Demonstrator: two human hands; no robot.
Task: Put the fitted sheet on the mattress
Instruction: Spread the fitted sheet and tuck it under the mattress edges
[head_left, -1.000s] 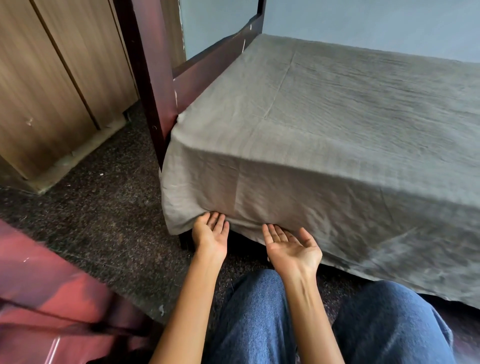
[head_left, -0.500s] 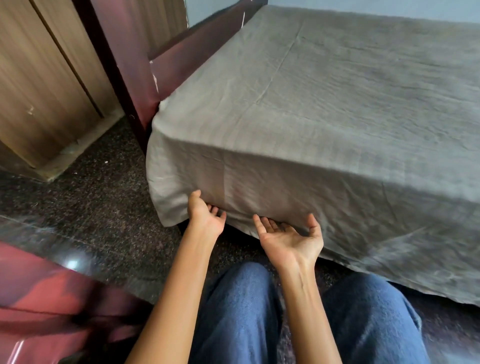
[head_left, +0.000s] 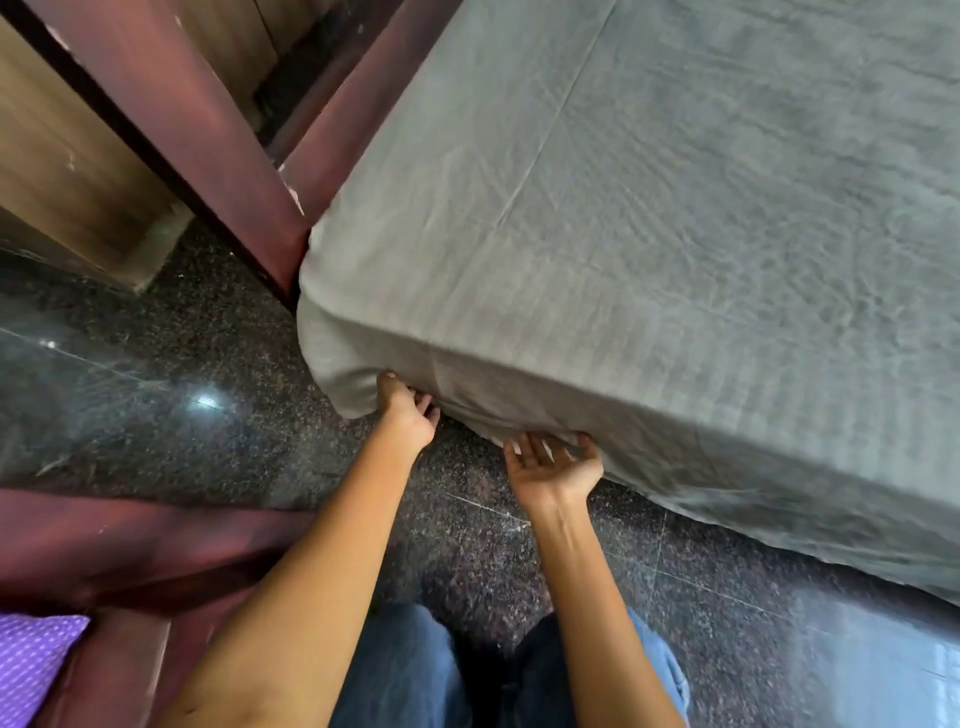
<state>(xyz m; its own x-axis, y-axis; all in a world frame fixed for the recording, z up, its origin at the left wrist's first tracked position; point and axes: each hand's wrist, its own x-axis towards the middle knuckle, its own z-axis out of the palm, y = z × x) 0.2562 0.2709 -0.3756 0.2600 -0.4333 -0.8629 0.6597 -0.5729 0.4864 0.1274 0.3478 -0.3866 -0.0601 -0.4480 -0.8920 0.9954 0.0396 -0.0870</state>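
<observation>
Both forearms are bare and reach forward and down from the lower edge of the view to the near side of the bed.

1. The left hand (head_left: 408, 415) is at the near left corner. Its thumb lies on the outer face of the grey-green fitted sheet (head_left: 623, 234) and its fingers (head_left: 427, 404) curl beneath the hem, so it pinches the cloth in a narrow grip.
2. The right hand (head_left: 553, 465) is just to the right of the left hand, apart from it, palm turned up. Its fingers are lightly bent and their tips meet the lower edge of the hem, with the thumb raised beside them. We cannot tell whether this hand clasps the cloth or only touches it.

The sheet covers the whole visible top of the mattress and hangs down its near side. It is creased, with one straight fold line running across the top. At the left corner it wraps round and bulges outward.

The dark red-brown wooden bedpost (head_left: 208, 156) stands against that corner. A light brown wooden cabinet (head_left: 62, 156) is behind the post. The black speckled polished stone floor (head_left: 182, 415) lies below. We see blue denim trouser legs (head_left: 405, 675) between the forearms, and a purple white-dotted cloth (head_left: 31, 660) at the lower left on a red-brown wooden piece (head_left: 130, 540).
</observation>
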